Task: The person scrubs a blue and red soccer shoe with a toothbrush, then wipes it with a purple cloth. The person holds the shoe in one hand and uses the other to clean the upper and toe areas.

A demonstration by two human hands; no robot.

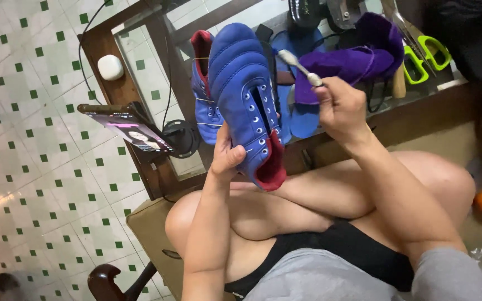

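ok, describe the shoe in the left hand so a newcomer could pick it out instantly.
Start at the glass-topped wooden table ahead of the person's knees. In front of its near edge the left hand holds up a blue leather shoe, toe pointing away. Unlike its twin, the second blue shoe lying on the glass behind it, this one is raised, with empty lace eyelets and red lining facing the camera.

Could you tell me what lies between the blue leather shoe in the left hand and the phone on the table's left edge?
In the head view, a second blue leather shoe lies between the held blue leather shoe and the propped phone, with a round black object beside the phone.
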